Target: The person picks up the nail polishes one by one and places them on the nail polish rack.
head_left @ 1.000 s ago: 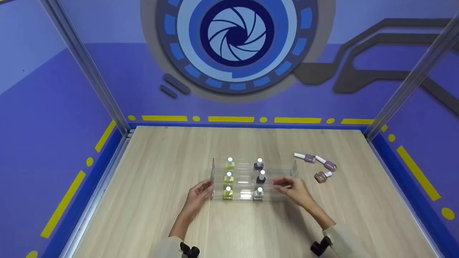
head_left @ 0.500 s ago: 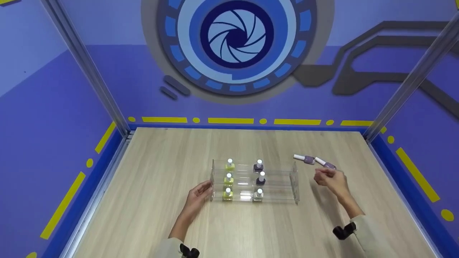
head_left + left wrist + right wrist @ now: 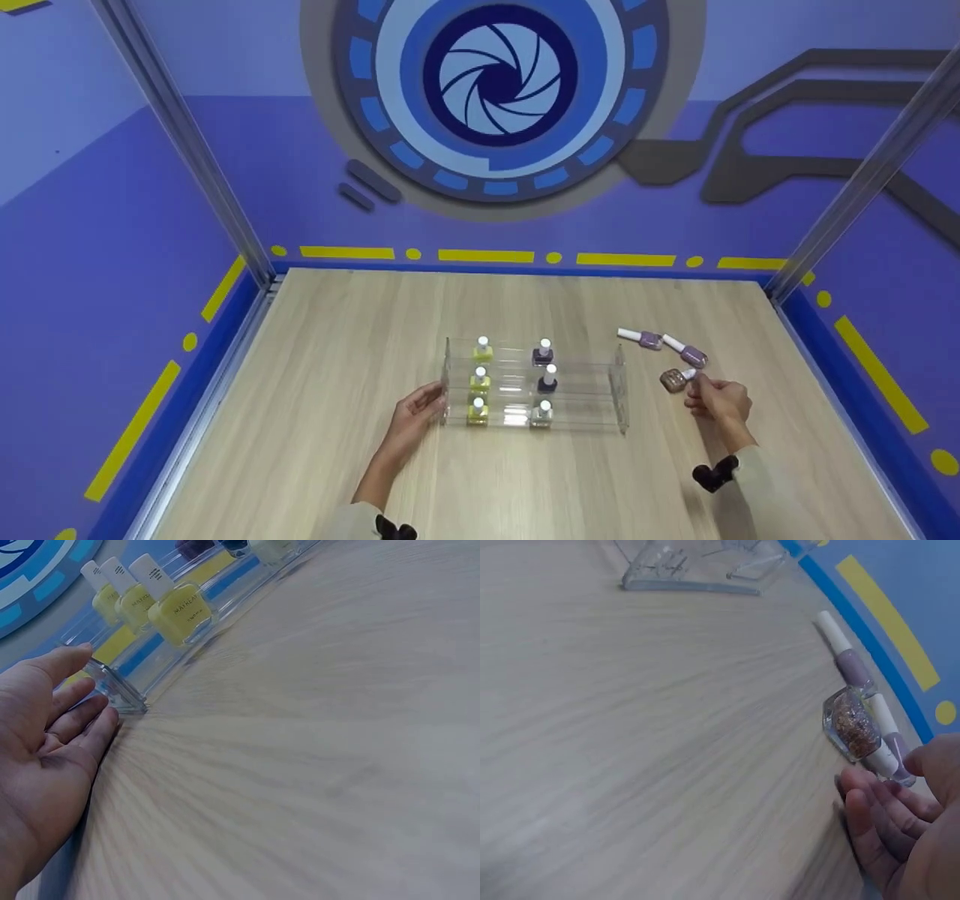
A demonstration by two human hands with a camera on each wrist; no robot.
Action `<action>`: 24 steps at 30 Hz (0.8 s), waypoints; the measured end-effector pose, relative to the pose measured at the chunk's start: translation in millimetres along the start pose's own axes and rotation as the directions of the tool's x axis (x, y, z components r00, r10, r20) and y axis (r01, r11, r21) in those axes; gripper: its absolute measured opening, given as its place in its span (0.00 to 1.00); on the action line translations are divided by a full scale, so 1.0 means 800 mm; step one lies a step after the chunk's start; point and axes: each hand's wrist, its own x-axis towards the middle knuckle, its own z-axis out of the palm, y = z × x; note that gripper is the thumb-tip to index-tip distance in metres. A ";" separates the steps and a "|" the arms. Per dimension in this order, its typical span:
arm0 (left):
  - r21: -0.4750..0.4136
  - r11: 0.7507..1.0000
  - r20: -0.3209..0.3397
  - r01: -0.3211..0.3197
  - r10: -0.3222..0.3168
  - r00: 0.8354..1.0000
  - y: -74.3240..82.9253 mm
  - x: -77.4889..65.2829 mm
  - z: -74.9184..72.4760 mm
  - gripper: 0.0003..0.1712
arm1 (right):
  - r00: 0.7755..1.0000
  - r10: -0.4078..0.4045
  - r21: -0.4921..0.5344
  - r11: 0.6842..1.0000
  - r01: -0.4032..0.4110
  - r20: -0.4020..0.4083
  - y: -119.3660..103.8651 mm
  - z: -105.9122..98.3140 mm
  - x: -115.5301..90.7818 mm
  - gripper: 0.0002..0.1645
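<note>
A clear acrylic tiered rack stands on the table, bearing upright nail polish bottles in two columns. On its left side are yellow bottles; further right are dark bottles and a pale one. My left hand touches the rack's left end panel, fingers fairly straight along its outer side and thumb near its upper edge. Over at the right, my right hand has thumb and loosely bent fingers around the white cap of a glittery brown nail polish bottle lying on its side.
Two purple nail polish bottles lie just behind the glittery one. Wooden tabletop surrounds the rack. A blue-purple printed wall closes off the back, with side walls and metal posts left and right.
My right hand has left the rack's right part, passed over the glittery bottle and come to its cap end. My left hand stays at the rack's left end.
</note>
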 end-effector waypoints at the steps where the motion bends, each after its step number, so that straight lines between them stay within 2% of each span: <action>1: 0.002 1.000 -0.003 0.003 -0.003 1.000 0.000 0.000 0.000 0.28 | 1.000 0.004 -0.011 1.000 -0.004 0.000 0.001 0.001 0.001 0.30; 4: -0.006 1.000 -0.007 0.009 -0.009 1.000 0.000 0.000 0.000 0.27 | 1.000 0.003 -0.107 0.994 -0.006 -0.020 0.002 0.005 0.005 0.33; 7: -0.006 1.000 0.001 -0.009 0.009 1.000 0.000 0.000 0.000 0.29 | 0.999 -0.018 -0.235 0.972 0.006 -0.051 0.001 0.009 0.008 0.35; 10: -0.010 1.000 0.011 -0.022 0.022 1.000 -0.001 0.001 -0.001 0.30 | 0.997 -0.032 -0.311 0.950 0.007 -0.076 -0.001 0.014 0.008 0.34; 18: -0.011 1.000 0.000 -0.026 0.026 1.000 0.002 0.000 -0.001 0.29 | 0.995 -0.064 -0.317 0.948 0.034 -0.083 -0.006 0.016 0.003 0.31; 24: -0.022 1.000 0.009 -0.021 0.021 1.000 0.001 0.000 0.001 0.29 | 0.996 -0.045 -0.294 0.955 0.023 -0.071 -0.010 0.012 -0.004 0.30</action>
